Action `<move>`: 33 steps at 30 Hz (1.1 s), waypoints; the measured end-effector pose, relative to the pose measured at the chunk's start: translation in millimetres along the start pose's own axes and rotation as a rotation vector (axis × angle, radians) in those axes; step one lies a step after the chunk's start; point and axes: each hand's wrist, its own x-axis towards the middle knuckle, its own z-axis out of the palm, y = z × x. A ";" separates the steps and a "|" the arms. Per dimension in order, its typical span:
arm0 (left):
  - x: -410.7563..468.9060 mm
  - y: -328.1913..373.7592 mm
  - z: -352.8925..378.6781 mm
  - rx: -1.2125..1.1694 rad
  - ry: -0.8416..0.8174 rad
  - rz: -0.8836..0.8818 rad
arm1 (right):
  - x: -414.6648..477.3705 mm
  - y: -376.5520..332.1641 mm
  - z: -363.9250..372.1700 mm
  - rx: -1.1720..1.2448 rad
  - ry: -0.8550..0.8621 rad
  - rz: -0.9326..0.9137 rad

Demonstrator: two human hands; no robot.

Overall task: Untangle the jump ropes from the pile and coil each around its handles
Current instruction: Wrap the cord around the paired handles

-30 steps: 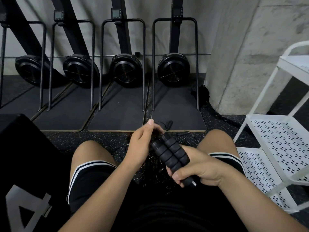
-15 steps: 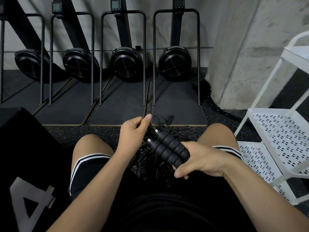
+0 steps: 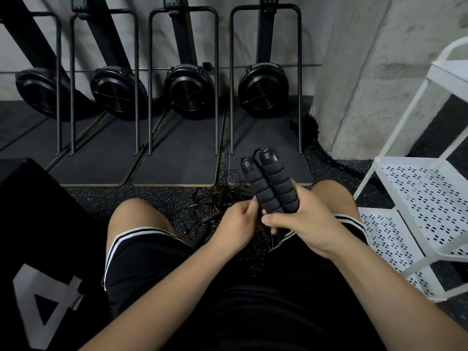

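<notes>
Judging from how things lie, the task is taken to be in an early stage. Two black ribbed foam jump-rope handles (image 3: 272,188) are held side by side, upright and tilted slightly left, above the speckled black rubber floor (image 3: 152,198) between the knees. The grip of the right hand (image 3: 311,224) is closed round their lower halves. The left hand (image 3: 235,224) is curled against their lower end; whether a cord is pinched in its grip cannot be told. No cord is seen wound round the handles, so coiling is judged not yet done. A tangled pile of thin black cords (image 3: 212,201) lies on the floor just beyond the left hand and is left to be sorted. A large white "4" is read on the black box (image 3: 45,249) at the left. No writing is legible on the white perforated metal cart (image 3: 417,193) or the upright black rowing machines (image 3: 263,87).
</notes>
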 end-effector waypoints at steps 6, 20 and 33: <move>4.4 -6.5 -9.7 0.154 -0.015 0.070 | -3.8 -1.1 5.7 0.123 -0.146 0.026; 0.9 10.1 -47.5 -0.010 -0.200 0.229 | 13.3 34.5 -35.4 -0.752 -0.167 0.285; 3.5 6.1 -48.6 -0.194 -0.133 0.245 | -14.4 -28.8 -20.1 -0.087 -0.405 0.133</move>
